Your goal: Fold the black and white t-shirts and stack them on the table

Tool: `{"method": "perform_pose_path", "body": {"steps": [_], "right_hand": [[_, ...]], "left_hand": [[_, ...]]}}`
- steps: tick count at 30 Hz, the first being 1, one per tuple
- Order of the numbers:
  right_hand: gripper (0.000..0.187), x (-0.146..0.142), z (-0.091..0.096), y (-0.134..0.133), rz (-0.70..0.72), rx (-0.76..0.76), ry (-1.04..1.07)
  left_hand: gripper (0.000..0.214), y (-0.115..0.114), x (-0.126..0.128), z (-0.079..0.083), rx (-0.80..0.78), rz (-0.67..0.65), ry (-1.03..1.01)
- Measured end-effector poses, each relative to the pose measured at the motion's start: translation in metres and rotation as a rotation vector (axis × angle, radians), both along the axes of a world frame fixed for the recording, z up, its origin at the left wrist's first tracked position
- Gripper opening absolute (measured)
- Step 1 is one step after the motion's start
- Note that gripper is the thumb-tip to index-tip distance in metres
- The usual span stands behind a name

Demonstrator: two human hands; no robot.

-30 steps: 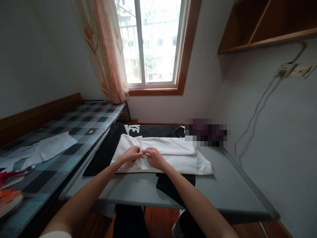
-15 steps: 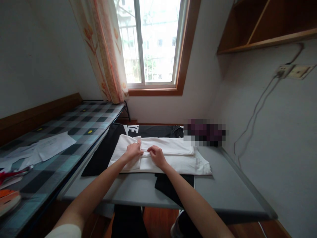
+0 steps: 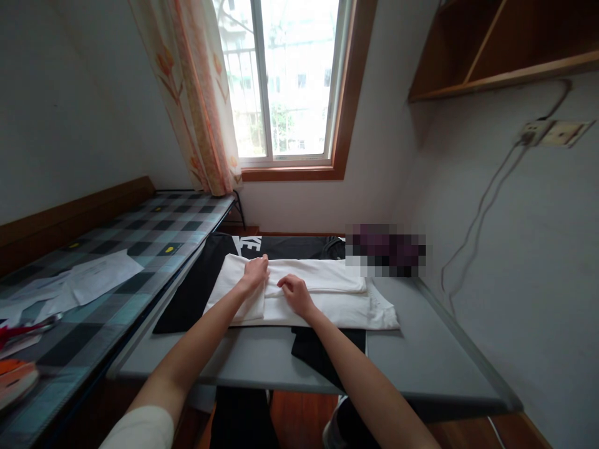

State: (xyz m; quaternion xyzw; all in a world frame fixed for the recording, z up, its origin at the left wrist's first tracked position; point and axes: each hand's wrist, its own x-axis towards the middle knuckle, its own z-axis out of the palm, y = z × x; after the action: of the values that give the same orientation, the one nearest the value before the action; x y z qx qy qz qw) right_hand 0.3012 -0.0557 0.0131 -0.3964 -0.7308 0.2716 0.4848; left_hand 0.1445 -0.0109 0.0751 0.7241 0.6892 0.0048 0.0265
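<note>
A white garment (image 3: 327, 299) lies partly folded across a grey table (image 3: 421, 362), on top of black clothing (image 3: 196, 287) with white lettering. My left hand (image 3: 256, 272) rests on the folded left end of the white garment, fingers curled and pinching its edge. Just to the right, my right hand (image 3: 294, 294) presses on the same fold with bent fingers closed on the cloth. The two hands sit close together, a little apart. A black piece (image 3: 322, 352) hangs over the table's near edge under my right forearm.
A checked bed (image 3: 140, 237) with white papers (image 3: 88, 277) runs along the left. A window with an orange curtain (image 3: 196, 100) is straight ahead. A wooden shelf (image 3: 505, 43) and a wall socket with cable (image 3: 538, 132) are on the right wall. A blurred dark patch (image 3: 386, 249) lies at the table's far end.
My left hand has slid away from me along the fold, up toward the garment's far edge. My right hand stayed nearly in place, so the hands have drawn apart.
</note>
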Motion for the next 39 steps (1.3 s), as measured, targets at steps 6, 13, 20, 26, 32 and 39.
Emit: {"method": "perform_pose_path", "body": {"steps": [6, 13, 20, 26, 32, 39], "right_hand": [[0.026, 0.000, 0.002, -0.001, 0.002, -0.016, 0.020], [0.026, -0.001, 0.000, 0.001, 0.001, -0.003, 0.021], [0.026, -0.001, -0.002, 0.001, -0.009, 0.005, 0.004], [0.026, 0.000, -0.002, 0.001, -0.007, 0.003, 0.009], [0.026, 0.000, -0.001, 0.001, -0.003, 0.000, 0.008], [0.026, 0.000, -0.003, 0.001, 0.009, -0.003, 0.007]], "left_hand": [[0.043, -0.009, -0.021, -0.006, 0.080, -0.151, -0.191], [0.053, -0.010, -0.025, -0.036, 0.277, -0.041, -0.160], [0.060, -0.017, -0.012, -0.042, 0.158, -0.049, -0.034], [0.035, -0.018, 0.000, -0.020, 0.205, -0.014, 0.022], [0.025, -0.009, 0.008, -0.014, 0.089, -0.019, 0.007], [0.022, -0.011, -0.001, -0.018, 0.154, -0.053, -0.056]]}}
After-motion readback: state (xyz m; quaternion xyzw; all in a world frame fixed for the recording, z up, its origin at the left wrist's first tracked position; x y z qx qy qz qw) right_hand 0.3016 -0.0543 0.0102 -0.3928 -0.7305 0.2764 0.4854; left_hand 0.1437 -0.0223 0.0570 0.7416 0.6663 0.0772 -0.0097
